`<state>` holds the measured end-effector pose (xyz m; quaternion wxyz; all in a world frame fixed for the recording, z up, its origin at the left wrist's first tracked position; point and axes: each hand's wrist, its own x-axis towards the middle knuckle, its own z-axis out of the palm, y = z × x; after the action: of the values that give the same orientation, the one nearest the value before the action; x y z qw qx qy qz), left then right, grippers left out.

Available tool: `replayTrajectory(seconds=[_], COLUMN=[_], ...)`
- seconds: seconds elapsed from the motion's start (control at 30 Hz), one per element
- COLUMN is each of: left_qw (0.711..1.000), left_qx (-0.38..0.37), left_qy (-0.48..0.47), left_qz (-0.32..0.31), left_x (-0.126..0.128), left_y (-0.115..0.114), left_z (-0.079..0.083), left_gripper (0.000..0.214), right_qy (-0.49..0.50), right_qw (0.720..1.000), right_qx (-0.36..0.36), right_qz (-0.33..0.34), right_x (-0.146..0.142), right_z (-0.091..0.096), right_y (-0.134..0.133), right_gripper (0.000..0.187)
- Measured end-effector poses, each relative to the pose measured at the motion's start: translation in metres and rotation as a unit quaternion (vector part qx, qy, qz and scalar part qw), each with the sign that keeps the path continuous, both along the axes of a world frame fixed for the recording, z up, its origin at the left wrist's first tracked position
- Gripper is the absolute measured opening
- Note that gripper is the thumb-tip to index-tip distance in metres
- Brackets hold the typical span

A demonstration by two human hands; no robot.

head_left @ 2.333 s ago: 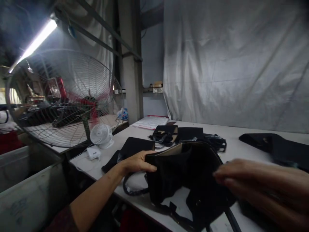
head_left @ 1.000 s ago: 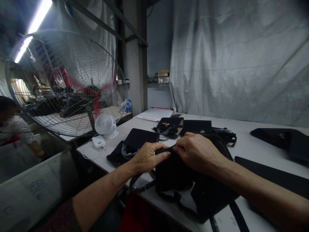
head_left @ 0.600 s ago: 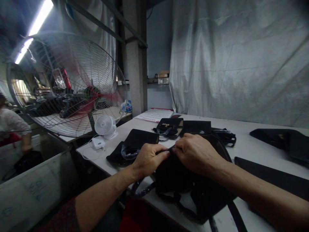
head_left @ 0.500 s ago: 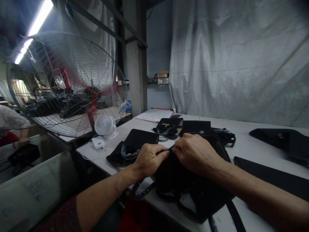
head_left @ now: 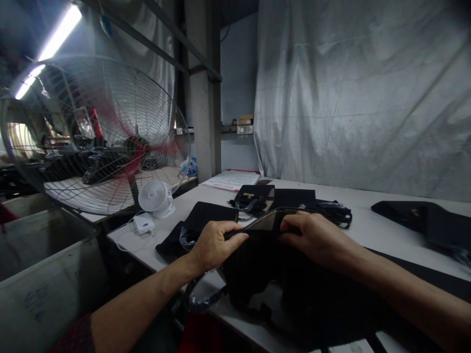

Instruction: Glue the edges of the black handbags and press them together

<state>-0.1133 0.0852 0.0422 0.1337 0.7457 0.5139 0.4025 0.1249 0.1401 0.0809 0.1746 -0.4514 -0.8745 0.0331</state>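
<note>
A black bag hangs between my two hands over the table's near edge, its straps dangling below. My left hand pinches the upper left edge between thumb and fingers. Farther right along the same edge, my right hand has its fingers closed on the rim. The edge gapes between the hands and a lighter lining shows there. A strap loop wrapped in clear plastic hangs below my left hand. Just beyond that hand lies another black bag. The fingertips of my right hand are partly hidden by the bag.
More black bags lie on the white table, including one with a gold clasp and one at right. A small white fan stands at the left corner beside a white box. A large caged fan and bins are left.
My hands have moved apart along the bag's edge, and the edge now gapes between them. The bag sits lower and spreads wider. The co-worker's arm at far left is out of view.
</note>
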Motion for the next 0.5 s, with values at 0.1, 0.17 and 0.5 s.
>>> replayTrajectory(seconds=[0.1, 0.17, 0.5], left_qw=[1.0, 1.0, 0.999], left_qx=[-0.007, -0.012, -0.021], left_qy=[-0.013, -0.022, -0.036], left_qz=[-0.004, -0.007, -0.007], left_x=[-0.002, -0.002, -0.005], left_y=[-0.001, -0.001, -0.007], left_z=[0.0, -0.001, -0.003], left_gripper=[0.023, 0.023, 0.023], right_qy=[0.03, 0.034, 0.02], right_qw=[0.998, 0.998, 1.0], right_qx=[-0.043, -0.051, -0.004], right_qz=[0.024, 0.03, -0.005], right_x=[0.003, 0.002, -0.01], right_z=[0.002, 0.005, 0.01], right_y=[0.004, 0.006, 0.006], right_gripper=[0.013, 0.017, 0.018])
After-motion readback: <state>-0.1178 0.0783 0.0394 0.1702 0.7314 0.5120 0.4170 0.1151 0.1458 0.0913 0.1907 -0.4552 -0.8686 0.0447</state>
